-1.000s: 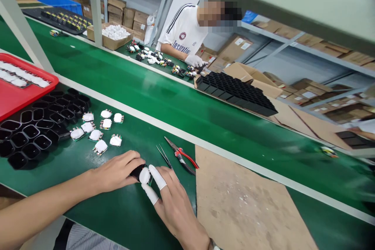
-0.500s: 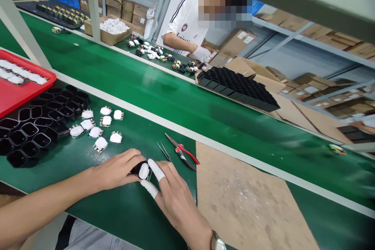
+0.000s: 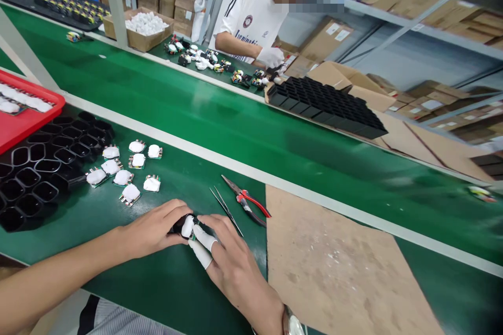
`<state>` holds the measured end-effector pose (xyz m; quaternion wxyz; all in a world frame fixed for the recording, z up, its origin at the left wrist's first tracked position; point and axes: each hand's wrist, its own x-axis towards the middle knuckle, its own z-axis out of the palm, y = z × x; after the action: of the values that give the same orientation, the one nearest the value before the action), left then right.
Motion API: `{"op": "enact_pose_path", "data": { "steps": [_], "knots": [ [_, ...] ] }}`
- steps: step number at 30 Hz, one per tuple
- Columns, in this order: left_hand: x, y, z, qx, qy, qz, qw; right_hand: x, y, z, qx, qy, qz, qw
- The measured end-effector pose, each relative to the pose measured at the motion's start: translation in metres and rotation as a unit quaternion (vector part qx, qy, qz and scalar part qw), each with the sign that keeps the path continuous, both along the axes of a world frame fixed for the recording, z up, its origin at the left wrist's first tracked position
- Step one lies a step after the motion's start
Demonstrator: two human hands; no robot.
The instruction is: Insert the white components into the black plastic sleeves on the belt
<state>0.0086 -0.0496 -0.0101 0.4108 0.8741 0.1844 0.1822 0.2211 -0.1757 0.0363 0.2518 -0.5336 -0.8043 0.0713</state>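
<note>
Fingers of my left hand (image 3: 157, 227) wrap round a small black plastic housing (image 3: 177, 225), its open end turned to the right. A circuit board with a white pad (image 3: 187, 226) sits partly inside that opening. My right hand (image 3: 231, 256), with white finger cots on two fingers, grips the board by its outer end and touches the pad. Several more white-topped circuit boards (image 3: 123, 177) lie on the green bench to the left. Beyond my right hand lie metal tweezers (image 3: 226, 209) and red-handled pliers (image 3: 247, 200).
Black housings (image 3: 29, 172) stand in rows at the left, beside a red tray (image 3: 51, 110) of boards. A cardboard sheet (image 3: 334, 256) covers the bench at right. Across the green conveyor (image 3: 220, 115), a co-worker (image 3: 251, 15) handles parts near a black housing block (image 3: 326, 107).
The circuit board has gone deeper into the black housing, and my right fingers have moved left over the white pad. The whole view has shifted slightly.
</note>
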Motion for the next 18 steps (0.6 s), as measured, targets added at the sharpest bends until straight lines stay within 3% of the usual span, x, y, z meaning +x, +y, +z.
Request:
{"op": "enact_pose_path", "data": {
  "steps": [6,15,18],
  "knots": [
    [0.001,0.002,-0.002,-0.023,-0.006,-0.004,1.0,-0.002,0.006,0.005,-0.01,-0.035,0.007,0.999],
    [0.0,0.005,0.005,-0.026,-0.002,-0.017,1.0,-0.008,0.014,-0.007,0.0,0.028,0.018,0.999],
    [-0.002,0.004,0.006,-0.003,-0.024,-0.03,0.999,0.003,0.008,-0.014,0.03,0.029,-0.023,0.999]
  ]
}}
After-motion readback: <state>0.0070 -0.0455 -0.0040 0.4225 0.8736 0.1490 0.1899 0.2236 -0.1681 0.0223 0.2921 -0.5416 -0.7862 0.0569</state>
